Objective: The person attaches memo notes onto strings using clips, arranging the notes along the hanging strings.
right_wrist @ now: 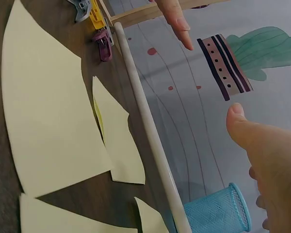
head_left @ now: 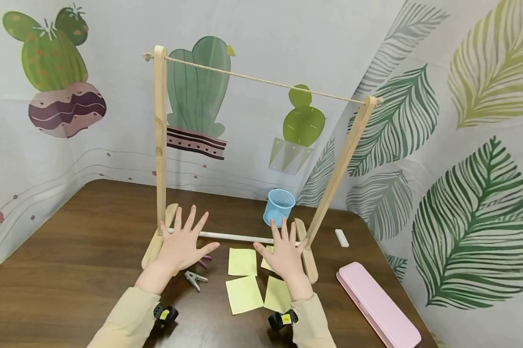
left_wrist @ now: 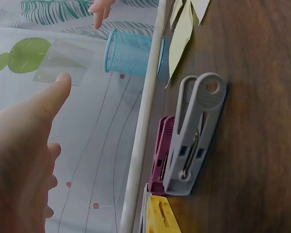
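My left hand [head_left: 183,244] hovers with fingers spread above the table's left middle, holding nothing. Below it lie a grey clothespin [left_wrist: 196,131], a purple clothespin [left_wrist: 161,155] and a yellow clothespin [left_wrist: 161,213]; the hand hides most of them in the head view. My right hand [head_left: 284,253], also spread and holding nothing, is over the yellow sticky notes [head_left: 244,294], partly covering those on the right. Several notes lie in two rows between the hands. Behind the fingers stands a wooden frame [head_left: 161,145] with a rope [head_left: 261,79] strung across its top.
A white rod [head_left: 235,237] joins the frame's feet low down. Behind it is a blue mesh cup [head_left: 278,208]. On the right lie a white eraser-like block [head_left: 341,238] and a pink case [head_left: 376,304]. A printed cloth [head_left: 252,29] hangs behind the table.
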A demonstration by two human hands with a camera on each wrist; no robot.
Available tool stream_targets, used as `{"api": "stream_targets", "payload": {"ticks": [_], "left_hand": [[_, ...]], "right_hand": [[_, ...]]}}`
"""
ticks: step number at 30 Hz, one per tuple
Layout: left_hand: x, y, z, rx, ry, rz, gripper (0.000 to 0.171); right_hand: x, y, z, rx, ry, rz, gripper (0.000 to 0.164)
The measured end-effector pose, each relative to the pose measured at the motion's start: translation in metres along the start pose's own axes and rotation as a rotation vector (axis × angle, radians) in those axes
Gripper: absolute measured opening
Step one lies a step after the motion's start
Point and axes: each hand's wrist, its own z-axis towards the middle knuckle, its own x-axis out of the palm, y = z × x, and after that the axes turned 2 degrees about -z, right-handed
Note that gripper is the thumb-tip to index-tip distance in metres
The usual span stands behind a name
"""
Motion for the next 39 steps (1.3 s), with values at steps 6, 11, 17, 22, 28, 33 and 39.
{"api": "stream_targets", "payload": {"ticks": [6, 11, 17, 22, 28, 33, 39], "left_hand": [[0.001, 0.005, 0.001, -0.007, 0.003, -0.011, 0.087], [0.000, 0.010, 0.002, -0.007, -0.026, -0.026, 0.082], [-0.005, 0.014, 0.003, 0.001, -0.077, -0.069, 0.065], [-0.011, 0.025, 0.003, -0.001, -0.081, -0.100, 0.042], [-0.021, 0.042, 0.002, -0.019, 0.037, -0.139, 0.026], [-0.025, 0.053, 0.002, -0.028, 0.179, -0.154, 0.030], [-0.025, 0.059, 0.001, -0.049, 0.273, -0.167, 0.035]], "right_hand": [[0.004, 0.003, 0.000, -0.018, -0.004, 0.017, 0.085], [0.006, 0.005, 0.000, -0.047, -0.030, 0.032, 0.089], [0.012, 0.006, 0.001, -0.084, -0.053, 0.088, 0.090], [0.015, 0.009, 0.001, -0.114, -0.079, 0.139, 0.083], [0.020, 0.010, 0.002, -0.106, -0.039, 0.177, 0.067], [0.024, 0.009, 0.003, -0.105, 0.023, 0.175, 0.053], [0.027, 0.008, 0.001, -0.114, 0.078, 0.125, 0.047]]}}
